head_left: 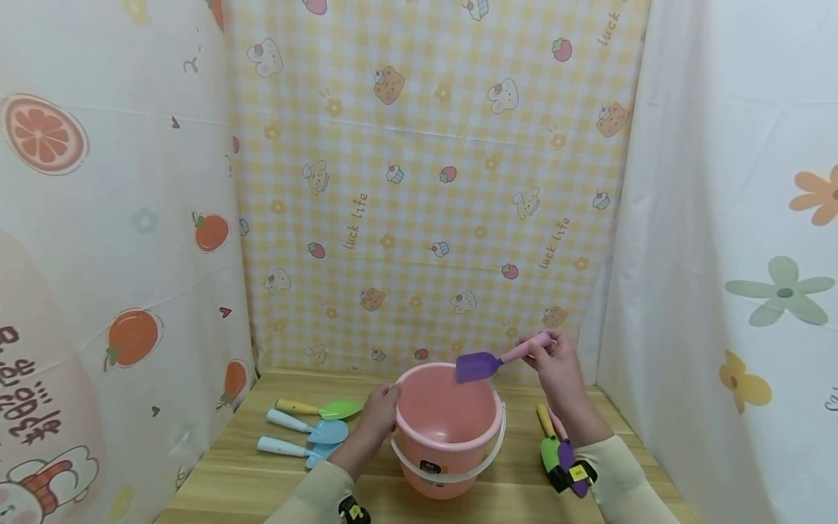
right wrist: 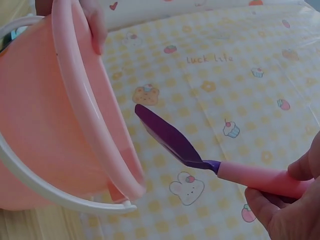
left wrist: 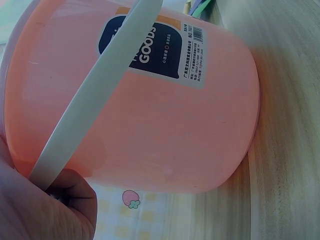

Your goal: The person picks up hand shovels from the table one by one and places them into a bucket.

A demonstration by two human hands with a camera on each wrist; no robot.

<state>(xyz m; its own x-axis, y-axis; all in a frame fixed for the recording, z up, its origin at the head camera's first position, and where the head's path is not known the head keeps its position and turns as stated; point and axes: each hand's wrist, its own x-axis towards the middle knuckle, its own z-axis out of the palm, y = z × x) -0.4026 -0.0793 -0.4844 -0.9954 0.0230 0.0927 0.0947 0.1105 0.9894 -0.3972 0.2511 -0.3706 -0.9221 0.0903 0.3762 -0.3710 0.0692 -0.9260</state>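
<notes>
A pink plastic bucket (head_left: 448, 437) with a white handle (left wrist: 80, 110) stands upright on the wooden table. My left hand (head_left: 380, 413) grips its rim at the left side. In my right hand (head_left: 556, 367) is a toy shovel (right wrist: 172, 137) with a purple blade and a pink handle, pinched by the handle between thumb and fingers. The blade hangs over the bucket's right rear rim, apart from it in the right wrist view. A label (left wrist: 165, 47) is stuck on the bucket's side.
Left of the bucket lie a green shovel (head_left: 340, 410) with a yellow handle and two blue shovels (head_left: 327, 432). To the right, a green shovel (head_left: 548, 453) and a purple shovel (head_left: 566, 454) lie partly behind my right wrist. A patterned curtain (head_left: 425, 218) hangs behind the table.
</notes>
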